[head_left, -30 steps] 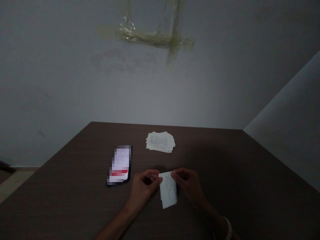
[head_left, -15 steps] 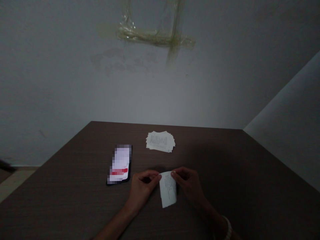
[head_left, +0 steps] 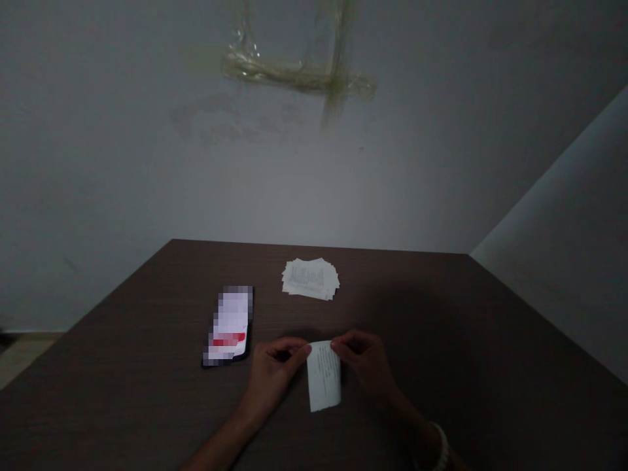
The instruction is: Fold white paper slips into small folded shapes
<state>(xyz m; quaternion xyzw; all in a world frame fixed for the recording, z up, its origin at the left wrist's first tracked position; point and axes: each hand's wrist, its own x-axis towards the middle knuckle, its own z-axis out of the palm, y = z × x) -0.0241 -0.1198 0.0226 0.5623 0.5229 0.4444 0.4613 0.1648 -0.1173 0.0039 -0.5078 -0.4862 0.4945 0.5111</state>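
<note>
Head view shows a narrow slip of white paper [head_left: 324, 376] with small dark printed lines, held up in the lower middle of the frame, its long side running toward the person and its lower end reaching down past both hands. Whether that end touches the tabletop cannot be told. The left hand [head_left: 272, 373] pinches the slip's upper left corner, closed narrowly around it between curled fingers and thumb. The right hand [head_left: 366, 360] grips the upper right corner in the same narrow pinch, so the slip spans the small gap between the two hands. A pale bracelet [head_left: 441, 448] circles the right wrist at the bottom edge of the frame. Ahead of the hands, near the far edge of the dark wood-grain tabletop [head_left: 392, 294], lies a loose, fanned stack of similar printed paper slips [head_left: 310, 279]. To the left of the hands, and just beside the left hand, a smartphone [head_left: 228, 325] lies face up and tilted in the frame, its screen pixelated with a red band across it. Beyond the tabletop rises a grey wall [head_left: 147, 163] with a patch of yellowed clear tape [head_left: 294, 75] at the upper middle of the frame, and a paler wall [head_left: 554, 229] meets it at the right.
</note>
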